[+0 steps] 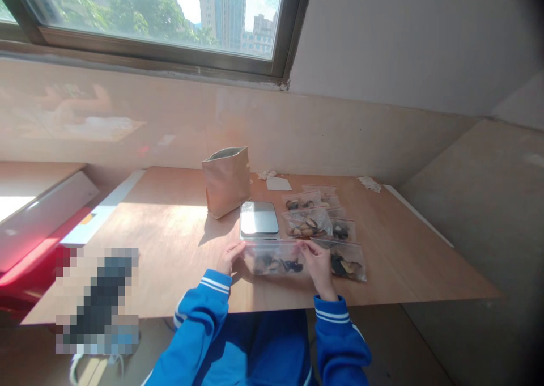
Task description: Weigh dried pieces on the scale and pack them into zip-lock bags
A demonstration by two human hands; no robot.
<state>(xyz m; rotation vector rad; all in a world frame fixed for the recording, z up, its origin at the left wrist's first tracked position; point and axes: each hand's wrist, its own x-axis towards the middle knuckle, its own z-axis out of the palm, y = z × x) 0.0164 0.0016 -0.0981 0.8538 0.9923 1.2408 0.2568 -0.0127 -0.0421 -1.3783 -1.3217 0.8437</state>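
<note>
Both hands hold a clear zip-lock bag (276,264) by its top edge, near the front of the table. Dark and brown dried pieces lie in its lower part. My left hand (232,255) pinches the left top corner, and my right hand (317,261) pinches the seal towards the right end. Just behind the bag sits a flat kitchen scale (259,219) with a shiny top. An open brown paper pouch (227,182) stands upright behind the scale, to its left. Right of my right hand lies another filled zip-lock bag (346,261).
Several more filled zip-lock bags (308,224) lie right of the scale, some overlapping. A white card (279,184) and crumpled scraps (369,183) are at the wooden table's (403,250) back edge. A blurred dark object (104,295) is at the front left, near a red chair (25,295).
</note>
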